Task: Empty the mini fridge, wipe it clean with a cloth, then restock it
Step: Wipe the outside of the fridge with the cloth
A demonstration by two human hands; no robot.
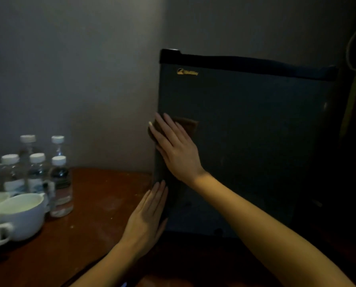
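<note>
Fridge: The small dark fridge (255, 131) stands on the right side of the brown tabletop (90, 214), by the far wall (69, 69). Its door is shut.
Cloth: The brown cloth (190, 126) lies flat on the front of the door, close to the door's left edge and about halfway up.
Right hand: The right hand (177, 150) presses the cloth onto the door. The fingers are straight and point up and left. The grip is released, with no finger curled round the cloth.
Left hand: The left hand (148, 220) is lower down, flat against the left edge of the fridge. Its fingers are straight and its grip is released.
Bottles: Five clear bottles (59, 183) with white caps stand together at the far left, well apart from the fridge.
Cups: White cups (21, 214) sit just in front of the bottles, at the near left.
</note>
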